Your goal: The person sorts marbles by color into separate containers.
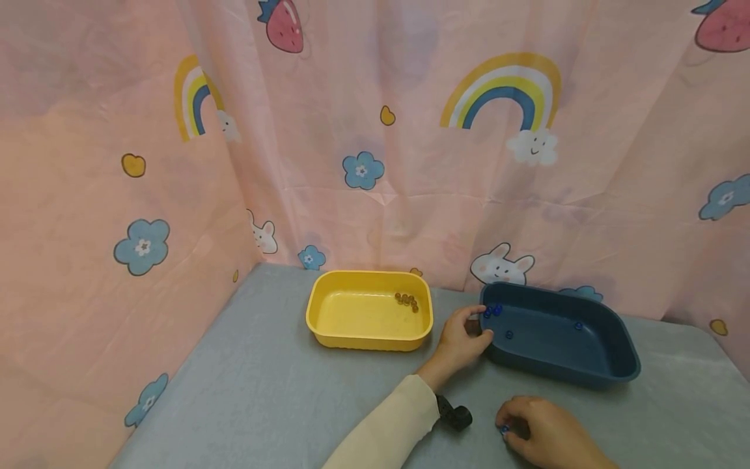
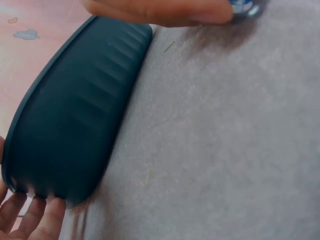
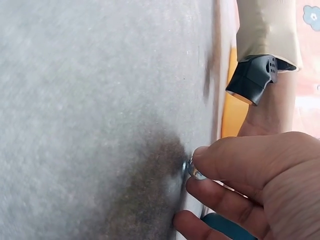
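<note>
My left hand grips the left end of a dark blue plastic bin. Its fingers press against the bin's outer end wall in the left wrist view. Inside the bin lie several blue glass marbles, some clustered by that hand, others apart on the floor of the bin. In front of the bin, low over the table, my right hand pinches a clear-and-blue marble between thumb and fingertip. The right wrist view shows this marble close to the grey cloth.
Left of the blue bin stands a yellow bin with several amber marbles near its right end. Grey cloth covers the table. A pink printed curtain hangs behind. A black wrist camera sticks out from the left sleeve.
</note>
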The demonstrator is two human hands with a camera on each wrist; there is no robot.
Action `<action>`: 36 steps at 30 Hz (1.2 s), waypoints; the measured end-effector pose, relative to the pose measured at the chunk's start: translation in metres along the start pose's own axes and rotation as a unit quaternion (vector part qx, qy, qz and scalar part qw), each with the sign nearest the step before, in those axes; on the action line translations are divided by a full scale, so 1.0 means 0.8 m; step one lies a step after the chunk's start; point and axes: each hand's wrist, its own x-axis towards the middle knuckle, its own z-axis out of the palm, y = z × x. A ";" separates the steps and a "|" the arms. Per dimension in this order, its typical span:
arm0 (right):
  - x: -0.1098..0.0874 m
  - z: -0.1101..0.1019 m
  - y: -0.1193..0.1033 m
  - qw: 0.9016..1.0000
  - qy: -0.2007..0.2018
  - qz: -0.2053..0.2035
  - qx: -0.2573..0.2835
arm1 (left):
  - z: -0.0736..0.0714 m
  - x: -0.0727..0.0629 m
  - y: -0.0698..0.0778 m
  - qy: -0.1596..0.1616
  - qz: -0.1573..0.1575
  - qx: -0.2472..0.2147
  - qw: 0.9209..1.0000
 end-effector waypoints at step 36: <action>0.003 -0.089 0.001 0.979 0.192 0.000 -0.074 | -0.002 0.000 -0.001 -0.007 -0.003 -0.013 1.000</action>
